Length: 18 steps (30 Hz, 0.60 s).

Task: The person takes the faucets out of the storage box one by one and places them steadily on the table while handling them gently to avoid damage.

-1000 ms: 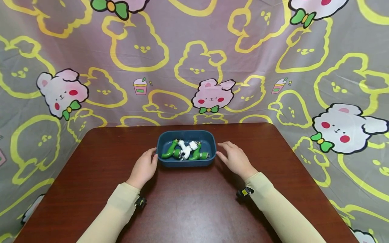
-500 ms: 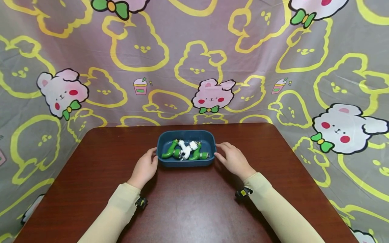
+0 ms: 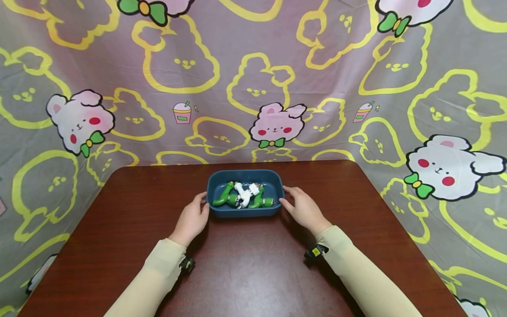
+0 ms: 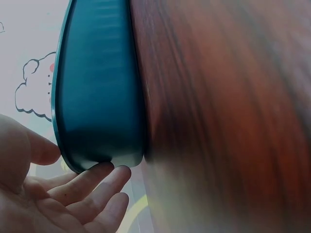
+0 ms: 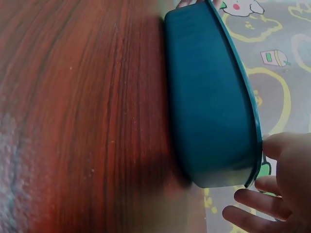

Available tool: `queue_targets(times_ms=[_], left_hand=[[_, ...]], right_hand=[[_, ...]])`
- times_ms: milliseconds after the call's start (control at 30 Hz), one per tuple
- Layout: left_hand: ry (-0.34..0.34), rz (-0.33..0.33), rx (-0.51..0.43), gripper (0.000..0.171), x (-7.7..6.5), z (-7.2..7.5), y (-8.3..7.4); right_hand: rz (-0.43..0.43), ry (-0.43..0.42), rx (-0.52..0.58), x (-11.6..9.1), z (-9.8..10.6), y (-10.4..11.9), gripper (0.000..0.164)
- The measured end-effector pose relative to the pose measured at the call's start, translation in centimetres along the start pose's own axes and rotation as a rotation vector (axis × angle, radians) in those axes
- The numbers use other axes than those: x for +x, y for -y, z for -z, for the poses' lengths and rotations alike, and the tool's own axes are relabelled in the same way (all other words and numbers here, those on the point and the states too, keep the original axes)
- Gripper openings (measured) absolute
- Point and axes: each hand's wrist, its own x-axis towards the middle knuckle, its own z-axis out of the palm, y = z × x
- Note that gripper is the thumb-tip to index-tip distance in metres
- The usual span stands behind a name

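Observation:
A dark blue rectangular box [image 3: 244, 213] stands on the table, with two green branched pipe-like pieces [image 3: 222, 197] and a white branched piece [image 3: 244, 197] lying inside. My left hand [image 3: 192, 219] is at the box's left end; in the left wrist view its thumb meets the rim and its loosely bent fingers [image 4: 97, 187] touch the end wall. On the right end, my right hand [image 3: 305, 211] has its thumb and fingertips against the rim. The right wrist view shows the fingers [image 5: 265, 201] spread, partly beyond the wall. Neither hand wraps around the box.
The brown wooden table [image 3: 245, 264] extends on all sides of the box. Behind it hangs a grey cloth [image 3: 222, 79] printed with cartoon animals, which also covers both sides. A black strap device sits on each wrist.
The right hand has come in from slightly apart to touch the box's right end. The box has shifted a little to the right, and the left hand has moved with it.

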Motion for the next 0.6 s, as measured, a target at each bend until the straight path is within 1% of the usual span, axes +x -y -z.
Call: queue_targets(times_ms=[100,333,600], left_hand=[[0.003,-0.003,0.0,0.049,0.0,-0.11,-0.06],[0.0,-0.006,-0.002,0.049,0.05,-0.46,-0.24],[0.001,-0.014,0.006,0.048,0.07,-0.92,-0.74]], right_hand=[[-0.015,0.001,0.016,-0.05,0.03,-0.06,0.053],[-0.007,0.004,0.012,-0.06,0.23,-0.29,0.053],[-0.02,0.01,0.014,-0.37,0.63,-0.54,0.053]])
